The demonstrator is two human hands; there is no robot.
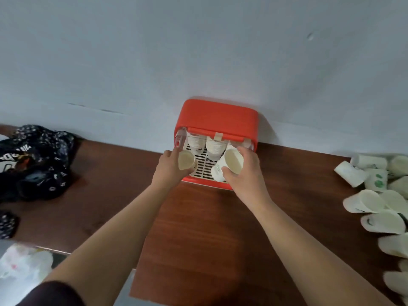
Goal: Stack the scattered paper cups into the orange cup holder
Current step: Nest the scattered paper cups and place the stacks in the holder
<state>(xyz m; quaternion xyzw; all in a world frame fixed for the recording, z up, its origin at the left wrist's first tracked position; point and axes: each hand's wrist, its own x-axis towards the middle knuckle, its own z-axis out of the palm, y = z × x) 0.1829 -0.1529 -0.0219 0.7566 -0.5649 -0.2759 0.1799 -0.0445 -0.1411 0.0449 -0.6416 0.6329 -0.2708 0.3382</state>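
The orange cup holder (216,118) stands against the wall at the back of the brown table, its clear front flap raised. Inside it, stacks of white paper cups (215,147) hang over a slotted white tray (204,165). My left hand (170,167) grips one paper cup (186,160) at the holder's left front, mouth towards me. My right hand (247,171) grips another paper cup (228,165), tilted, at the holder's right front. Several loose paper cups (375,195) lie scattered at the table's right edge.
A dark patterned cloth bundle (35,162) lies on the table at the left. A white plastic bag (24,263) sits below the table's front edge at lower left. The brown table (198,228) stretches between the cloth and the loose cups.
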